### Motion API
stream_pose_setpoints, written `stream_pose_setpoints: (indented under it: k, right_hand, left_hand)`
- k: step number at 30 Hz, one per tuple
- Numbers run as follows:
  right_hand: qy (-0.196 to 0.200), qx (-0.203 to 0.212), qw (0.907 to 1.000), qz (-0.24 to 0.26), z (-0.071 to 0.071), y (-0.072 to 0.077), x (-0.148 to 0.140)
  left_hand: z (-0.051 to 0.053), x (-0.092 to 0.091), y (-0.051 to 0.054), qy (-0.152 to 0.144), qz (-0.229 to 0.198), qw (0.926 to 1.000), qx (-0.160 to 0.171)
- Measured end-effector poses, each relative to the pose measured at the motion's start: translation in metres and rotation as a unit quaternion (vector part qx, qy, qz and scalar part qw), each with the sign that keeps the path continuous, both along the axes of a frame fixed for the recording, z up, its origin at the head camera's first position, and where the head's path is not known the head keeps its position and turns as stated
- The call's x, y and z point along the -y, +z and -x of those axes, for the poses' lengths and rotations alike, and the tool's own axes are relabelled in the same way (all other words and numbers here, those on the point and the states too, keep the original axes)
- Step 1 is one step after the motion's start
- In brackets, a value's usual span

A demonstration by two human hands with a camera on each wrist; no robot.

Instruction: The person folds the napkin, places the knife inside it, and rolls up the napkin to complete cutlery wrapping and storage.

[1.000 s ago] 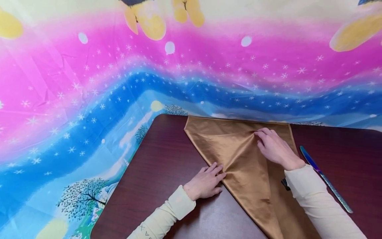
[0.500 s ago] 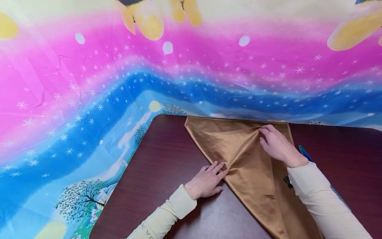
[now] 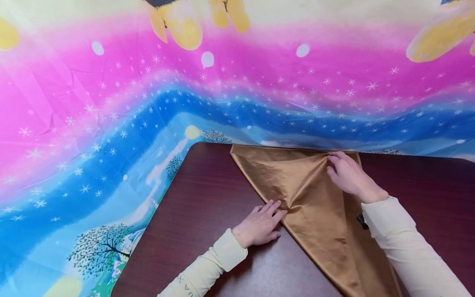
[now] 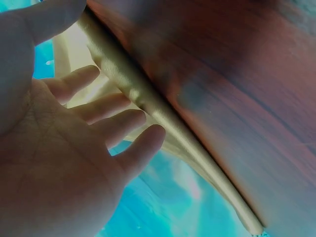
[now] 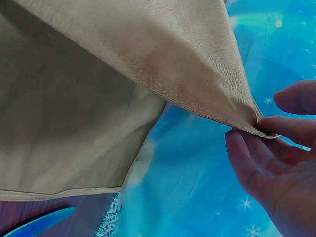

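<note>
- Hanging behind everything and down the left side, a patterned sheet (image 3: 111, 103) is probably serving as a backdrop.
- Bearing the work, the dark table (image 3: 193, 198) is giving the hands a flat surface to press against.
- The left hand (image 3: 259, 225) is resting with fingers loosely spread on the slanting folded edge of the brown cloth (image 3: 315, 231), gripping nothing, probably steadying that edge against a pull from the other side.
- The cloth is lying on the table, just right of that hand, with one flap doubled over a lower layer; creases are running between the hands, suggesting slight tension.
- The right hand (image 3: 352, 177), well apart from the left, is pinching the flap's corner, presumably controlling where the upper layer is sitting.
- A small black object (image 3: 362, 221) is showing beside the right sleeve (image 3: 389, 218); being partly hidden, it is giving no clear reason for its place.
- A blue blade-like item (image 5: 42, 222) is lying beside the cloth in the right wrist view, perhaps set aside from the hands.
- Counting left to right, the pictures are showing one sheet, one table, two hands, one cloth, one black object and one blue item.
</note>
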State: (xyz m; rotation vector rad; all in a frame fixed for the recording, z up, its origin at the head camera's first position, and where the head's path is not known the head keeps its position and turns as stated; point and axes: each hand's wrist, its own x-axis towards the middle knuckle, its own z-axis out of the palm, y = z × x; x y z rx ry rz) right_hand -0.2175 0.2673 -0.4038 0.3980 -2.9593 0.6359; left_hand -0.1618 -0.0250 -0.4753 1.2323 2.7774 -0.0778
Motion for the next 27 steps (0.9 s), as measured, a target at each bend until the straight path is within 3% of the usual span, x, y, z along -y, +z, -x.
stream_pose_setpoints:
  k: [12, 27]
  right_hand:
    - [0.001, -0.029, 0.9996, -0.007, 0.003, 0.007, -0.009]
    - [-0.015, -0.005, 0.9999, 0.001, 0.006, 0.012, -0.022]
  left_hand:
    - [0.004, -0.009, 0.001, 0.000, 0.019, 0.9997, 0.017]
    - [0.013, -0.022, -0.003, 0.012, 0.011, 0.9993, 0.032]
